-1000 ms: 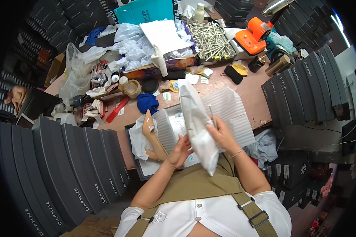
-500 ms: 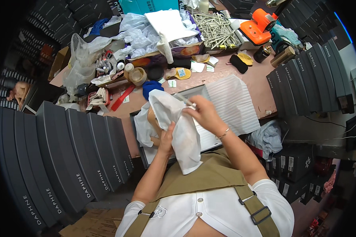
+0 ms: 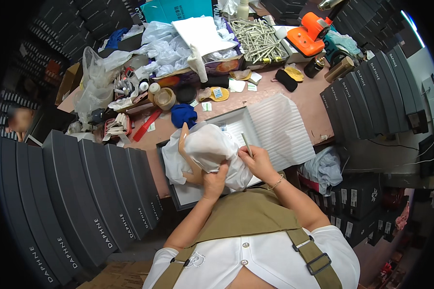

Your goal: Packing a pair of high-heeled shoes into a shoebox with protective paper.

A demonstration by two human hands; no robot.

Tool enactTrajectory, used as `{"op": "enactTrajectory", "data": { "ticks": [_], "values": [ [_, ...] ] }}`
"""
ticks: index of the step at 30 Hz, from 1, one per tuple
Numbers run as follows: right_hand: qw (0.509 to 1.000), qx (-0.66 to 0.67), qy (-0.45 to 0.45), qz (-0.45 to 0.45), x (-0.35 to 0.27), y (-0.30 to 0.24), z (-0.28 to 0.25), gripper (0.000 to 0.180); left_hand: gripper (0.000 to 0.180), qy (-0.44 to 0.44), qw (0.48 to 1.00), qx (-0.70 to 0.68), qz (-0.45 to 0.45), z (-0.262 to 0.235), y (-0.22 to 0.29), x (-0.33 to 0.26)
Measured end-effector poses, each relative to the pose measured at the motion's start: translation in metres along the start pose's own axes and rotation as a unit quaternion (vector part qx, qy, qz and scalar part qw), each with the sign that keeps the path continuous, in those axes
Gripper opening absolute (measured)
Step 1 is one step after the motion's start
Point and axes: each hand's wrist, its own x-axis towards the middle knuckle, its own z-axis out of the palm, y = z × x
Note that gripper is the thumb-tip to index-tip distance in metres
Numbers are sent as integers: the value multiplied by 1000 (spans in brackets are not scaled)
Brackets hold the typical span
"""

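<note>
My left hand [image 3: 215, 183] is closed on thin white wrapping [image 3: 211, 144] that bulges up over the open shoebox [image 3: 183, 195]. Beside the wrapping, a tan pointed shoe [image 3: 194, 168] shows its edge and heel part; more white wrapping [image 3: 171, 156] lies on its left. I cannot tell whether my left fingers also grip a shoe under the wrapping. My right hand [image 3: 260, 166] pinches a pale thin stick [image 3: 247, 142], tilted upward, and its fingertips touch the wrapping's right side. Ribbed white packing sheet [image 3: 279, 130] spreads over the box's right side.
Rows of dark shoeboxes stand left [image 3: 77, 188] and right [image 3: 373, 96]. Toward the back are a box of pale sticks [image 3: 258, 41], a carton of crumpled paper [image 3: 166, 48] and an orange device [image 3: 307, 36]. A blue cloth [image 3: 183, 114] and red comb [image 3: 147, 126] lie near the box.
My right hand has moved down and right, and the stick is now plainly visible in it. The wrapping has gone from hanging long to bunched up; my left hand has shifted slightly right.
</note>
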Motion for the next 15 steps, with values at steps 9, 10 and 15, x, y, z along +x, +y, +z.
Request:
{"op": "enactTrajectory", "data": {
  "ticks": [9, 10, 15],
  "values": [
    [913, 390, -37, 114, 10, -53, -36, 28, 31, 4, 988, -136, -79, -4, -40, 3],
    [959, 280, 20, 48, 9, -41, -47, 33, 37, 25, 958, -249, -138, -6, -53, 8],
    [972, 212, -95, 25, -25, -10, -10, 63, 42, 34, 944, -287, -158, 11, -42, 18]
  ]
}}
